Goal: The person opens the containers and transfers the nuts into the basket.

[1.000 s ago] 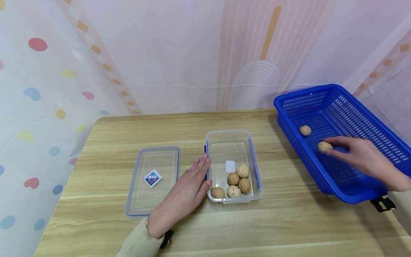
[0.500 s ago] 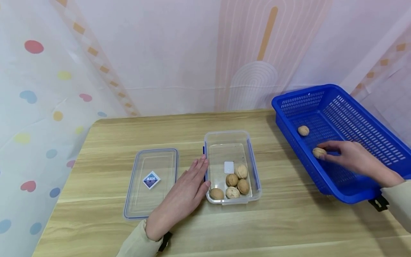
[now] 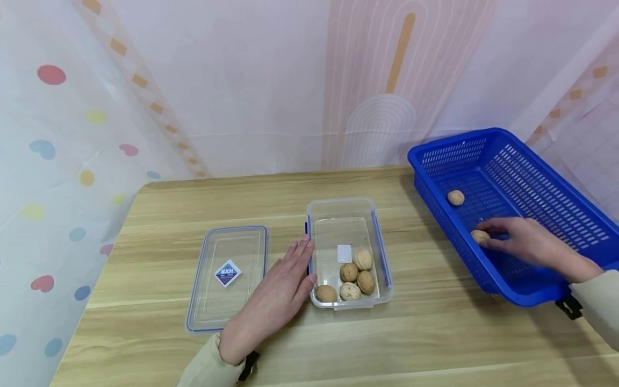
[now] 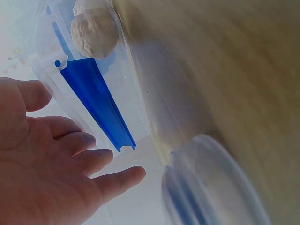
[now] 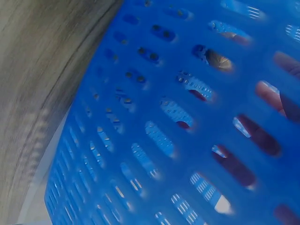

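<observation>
My right hand (image 3: 527,241) reaches into the blue plastic basket (image 3: 483,271) and pinches a walnut (image 3: 479,237) between thumb and fingers, low inside near the left wall. Another walnut (image 3: 455,198) lies farther back in the basket. With straight fingers, my left hand (image 3: 273,298) rests against the left side of a clear lidless container (image 3: 333,212). Several walnuts (image 3: 349,272) sit at that container's near end. In the left wrist view, the left hand (image 4: 56,159) is beside the container's blue clip (image 4: 96,101). Basket slats mostly hide the right hand (image 5: 269,96) in the right wrist view.
A clear lid (image 3: 208,301) with a blue seal and a diamond sticker lies left of the container, partly behind my left hand. The wooden table (image 3: 387,349) meets a patterned cloth backdrop (image 3: 251,107) at its far edge.
My right hand has lowered the walnut slightly, down and toward me inside the basket. The left hand stays against the container. The head view has shifted a little.
</observation>
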`<state>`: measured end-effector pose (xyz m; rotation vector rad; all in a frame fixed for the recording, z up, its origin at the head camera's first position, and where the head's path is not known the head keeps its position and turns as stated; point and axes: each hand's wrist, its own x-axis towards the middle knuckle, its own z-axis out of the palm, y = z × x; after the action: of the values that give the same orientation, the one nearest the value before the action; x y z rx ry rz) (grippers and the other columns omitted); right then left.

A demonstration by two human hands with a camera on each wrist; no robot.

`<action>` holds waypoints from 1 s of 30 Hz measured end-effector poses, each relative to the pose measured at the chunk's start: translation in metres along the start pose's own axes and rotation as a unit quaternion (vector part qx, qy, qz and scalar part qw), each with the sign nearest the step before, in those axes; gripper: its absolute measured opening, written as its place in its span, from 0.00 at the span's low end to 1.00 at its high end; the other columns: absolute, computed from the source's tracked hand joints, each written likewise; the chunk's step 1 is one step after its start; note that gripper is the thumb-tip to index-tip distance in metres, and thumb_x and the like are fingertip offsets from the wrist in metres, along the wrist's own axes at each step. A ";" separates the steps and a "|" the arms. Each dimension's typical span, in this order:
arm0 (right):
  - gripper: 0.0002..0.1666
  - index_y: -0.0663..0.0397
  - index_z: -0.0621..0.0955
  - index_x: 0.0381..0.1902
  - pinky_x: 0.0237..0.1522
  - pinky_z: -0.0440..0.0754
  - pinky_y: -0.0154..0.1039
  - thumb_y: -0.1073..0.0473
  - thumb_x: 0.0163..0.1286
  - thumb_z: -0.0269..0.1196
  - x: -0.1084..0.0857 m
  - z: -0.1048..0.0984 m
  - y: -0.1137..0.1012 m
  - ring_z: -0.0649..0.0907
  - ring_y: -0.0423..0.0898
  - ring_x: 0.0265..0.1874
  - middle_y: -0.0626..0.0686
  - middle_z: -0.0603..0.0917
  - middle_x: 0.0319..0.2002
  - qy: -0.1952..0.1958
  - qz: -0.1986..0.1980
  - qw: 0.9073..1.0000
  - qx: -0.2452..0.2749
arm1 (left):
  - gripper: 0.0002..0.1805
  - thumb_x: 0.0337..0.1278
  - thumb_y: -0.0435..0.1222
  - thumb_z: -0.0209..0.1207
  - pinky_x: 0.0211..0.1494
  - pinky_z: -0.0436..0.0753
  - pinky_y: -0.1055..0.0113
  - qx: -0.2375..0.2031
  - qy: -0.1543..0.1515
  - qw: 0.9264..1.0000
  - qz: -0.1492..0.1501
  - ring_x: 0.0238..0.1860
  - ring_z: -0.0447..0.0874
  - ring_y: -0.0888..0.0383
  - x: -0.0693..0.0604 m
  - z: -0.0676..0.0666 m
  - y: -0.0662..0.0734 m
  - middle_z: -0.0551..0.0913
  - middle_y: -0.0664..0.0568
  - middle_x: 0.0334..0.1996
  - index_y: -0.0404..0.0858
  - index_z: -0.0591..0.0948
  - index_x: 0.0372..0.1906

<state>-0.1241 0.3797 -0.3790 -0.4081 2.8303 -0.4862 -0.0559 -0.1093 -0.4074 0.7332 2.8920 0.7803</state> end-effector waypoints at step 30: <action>0.25 0.64 0.80 0.64 0.42 0.83 0.68 0.54 0.77 0.64 -0.039 -0.016 -0.034 0.83 0.73 0.49 0.74 0.81 0.58 0.143 0.017 0.989 0.024 | 0.34 0.82 0.45 0.48 0.75 0.64 0.36 0.005 0.003 1.000 0.007 0.80 0.54 0.39 0.000 0.001 0.000 0.51 0.44 0.82 0.32 0.58 0.80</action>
<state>-0.0846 0.3656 -0.3445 -0.3014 3.0860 -0.6508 -0.0556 -0.1093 -0.4083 0.7531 2.9020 0.7703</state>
